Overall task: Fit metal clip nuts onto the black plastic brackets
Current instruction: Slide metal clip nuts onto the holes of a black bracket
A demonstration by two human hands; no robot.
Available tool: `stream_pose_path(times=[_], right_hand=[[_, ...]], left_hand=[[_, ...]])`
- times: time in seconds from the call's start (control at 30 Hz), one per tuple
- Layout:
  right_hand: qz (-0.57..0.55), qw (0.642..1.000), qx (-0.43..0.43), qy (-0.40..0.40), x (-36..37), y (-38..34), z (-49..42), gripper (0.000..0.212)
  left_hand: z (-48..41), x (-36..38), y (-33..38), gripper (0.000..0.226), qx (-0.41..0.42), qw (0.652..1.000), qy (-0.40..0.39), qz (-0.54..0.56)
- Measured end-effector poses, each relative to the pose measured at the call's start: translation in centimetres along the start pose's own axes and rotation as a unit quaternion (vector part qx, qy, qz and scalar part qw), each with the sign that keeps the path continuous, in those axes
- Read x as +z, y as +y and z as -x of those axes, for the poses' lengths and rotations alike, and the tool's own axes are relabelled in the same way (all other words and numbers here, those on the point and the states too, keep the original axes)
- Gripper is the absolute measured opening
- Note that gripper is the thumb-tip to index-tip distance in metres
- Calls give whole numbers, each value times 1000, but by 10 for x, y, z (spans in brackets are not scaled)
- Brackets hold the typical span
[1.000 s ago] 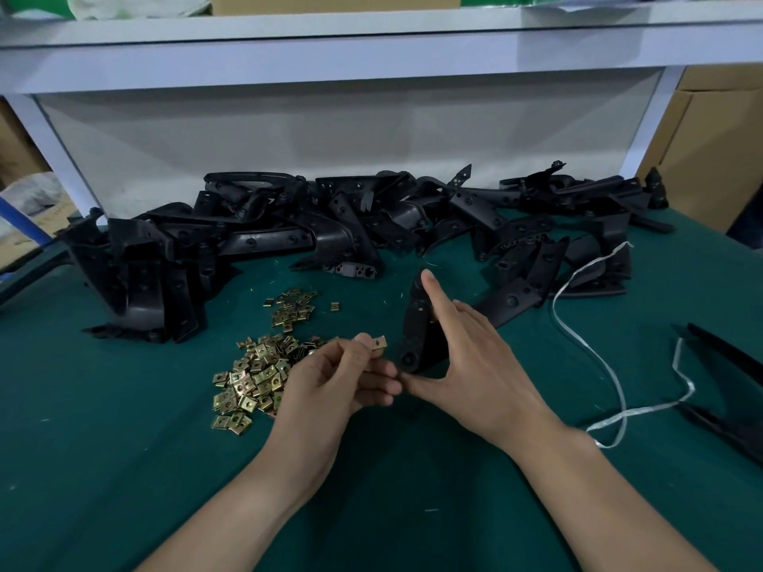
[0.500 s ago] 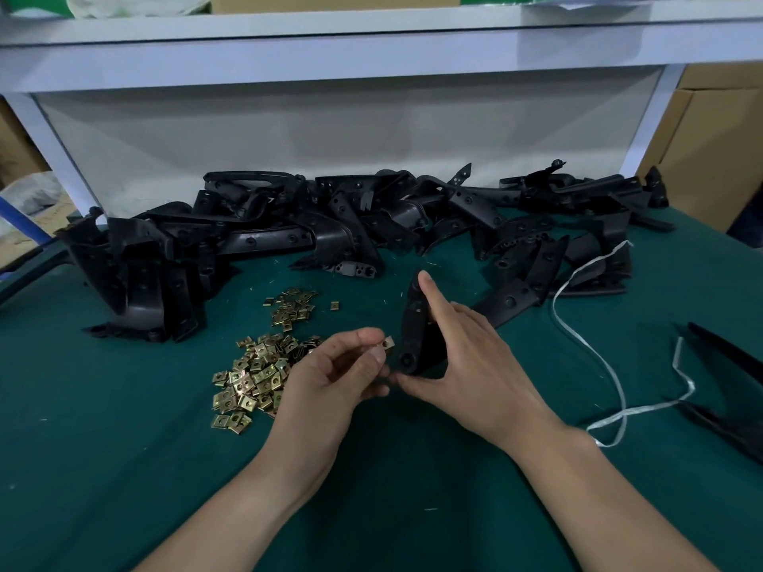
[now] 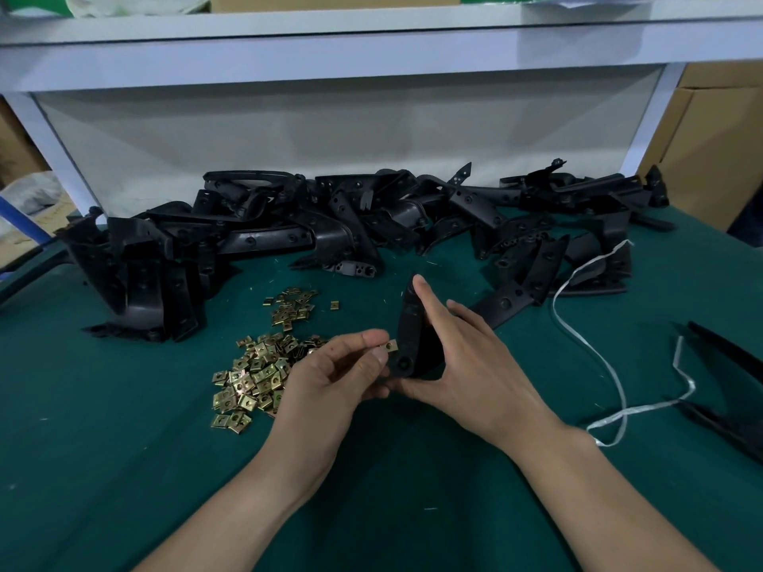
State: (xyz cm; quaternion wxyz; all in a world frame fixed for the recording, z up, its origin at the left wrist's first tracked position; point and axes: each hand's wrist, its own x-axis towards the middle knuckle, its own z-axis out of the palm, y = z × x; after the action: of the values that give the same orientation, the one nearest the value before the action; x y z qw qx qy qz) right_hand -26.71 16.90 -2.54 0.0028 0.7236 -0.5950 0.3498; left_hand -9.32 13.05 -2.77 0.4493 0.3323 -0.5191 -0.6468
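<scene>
My right hand (image 3: pixel 466 365) holds a black plastic bracket (image 3: pixel 408 336) upright above the green table, index finger along its top and thumb under its lower end. My left hand (image 3: pixel 334 377) pinches a small brass-coloured clip nut (image 3: pixel 389 345) between thumb and index finger, right at the bracket's left edge. A loose heap of clip nuts (image 3: pixel 256 365) lies on the cloth left of my hands. A long pile of black brackets (image 3: pixel 338 225) stretches across the back of the table.
A white strap (image 3: pixel 586 336) curls over the cloth at the right. Long black parts (image 3: pixel 726 357) lie at the right edge. A white shelf frame (image 3: pixel 371 47) spans the back, with cardboard boxes (image 3: pixel 710 150) beyond it on the right.
My left hand has carried the clip nut rightward until it meets the bracket's edge. My right hand has kept the bracket nearly still.
</scene>
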Motion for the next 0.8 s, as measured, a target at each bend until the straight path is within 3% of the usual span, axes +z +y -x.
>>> stream_pose_path(times=[0.2,0.8], right_hand=[[26,1000,8,9,0,2,-1,107],[-6,997,16,-76,-7,-1,0,112]], left_hand=[[0,0,1,21,-7,1000,2,10],[-2,-3,0,27,-28,1000,0,-4]])
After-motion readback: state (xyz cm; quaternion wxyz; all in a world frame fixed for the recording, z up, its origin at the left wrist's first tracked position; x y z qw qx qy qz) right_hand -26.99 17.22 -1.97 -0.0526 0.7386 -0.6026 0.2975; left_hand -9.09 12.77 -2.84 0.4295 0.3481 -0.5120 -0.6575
